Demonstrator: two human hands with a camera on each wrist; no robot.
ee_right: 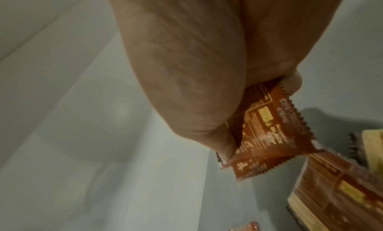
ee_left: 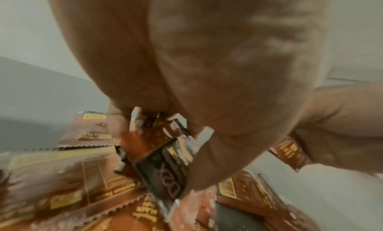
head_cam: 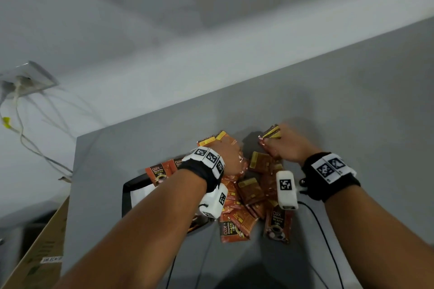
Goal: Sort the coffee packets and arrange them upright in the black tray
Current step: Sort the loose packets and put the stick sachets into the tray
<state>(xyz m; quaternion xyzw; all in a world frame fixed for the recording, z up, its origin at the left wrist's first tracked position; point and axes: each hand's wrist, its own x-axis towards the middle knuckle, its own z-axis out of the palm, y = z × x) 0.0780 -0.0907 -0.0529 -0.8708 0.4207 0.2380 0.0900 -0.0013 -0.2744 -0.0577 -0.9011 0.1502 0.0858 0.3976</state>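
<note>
Several brown and orange coffee packets (head_cam: 249, 191) lie in a loose heap on the grey table (head_cam: 352, 110). My left hand (head_cam: 229, 157) is down in the heap and grips a small bunch of packets (ee_left: 163, 156) between fingers and thumb. My right hand (head_cam: 285, 145) is at the heap's far right and holds a few packets (head_cam: 271, 132) (ee_right: 269, 133) lifted off the table. The black tray (head_cam: 131, 191) sits left of the heap, mostly hidden under my left forearm, with packets (head_cam: 162, 172) standing at its far end.
A cardboard box (head_cam: 40, 248) stands off the table's left edge. A wall socket with cables (head_cam: 25, 80) hangs on the wall at the left. Black cables (head_cam: 321, 225) run over the table near my right forearm. Bare grey tabletop lies to the right and beyond the heap.
</note>
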